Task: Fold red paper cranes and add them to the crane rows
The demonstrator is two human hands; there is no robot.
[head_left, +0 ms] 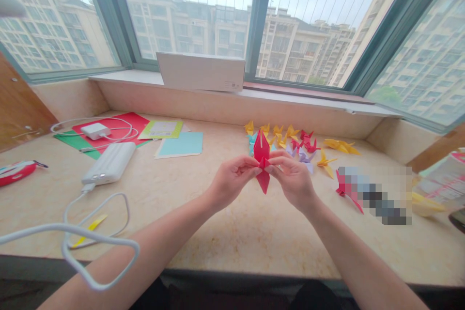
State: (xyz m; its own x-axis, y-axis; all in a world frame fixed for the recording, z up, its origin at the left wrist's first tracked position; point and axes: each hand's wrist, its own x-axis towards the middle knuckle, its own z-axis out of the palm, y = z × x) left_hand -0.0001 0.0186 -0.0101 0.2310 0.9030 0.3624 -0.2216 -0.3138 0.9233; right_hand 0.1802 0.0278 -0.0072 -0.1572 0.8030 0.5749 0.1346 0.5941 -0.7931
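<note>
A red folded-paper piece, long and pointed at top and bottom, is held upright above the counter. My left hand pinches its left side near the middle, thumb in front. On the other side my right hand pinches it at the same height, the two thumbs close together. Behind my right hand stand several small folded paper cranes: yellow cranes, red cranes and lilac cranes. A pale blue one is partly hidden by the red piece.
Left on the stone counter lie a white power bank, a charger, looping cable, red paper and light-blue paper. A white box stands on the window ledge. More red folded paper lies right, beside a blurred patch.
</note>
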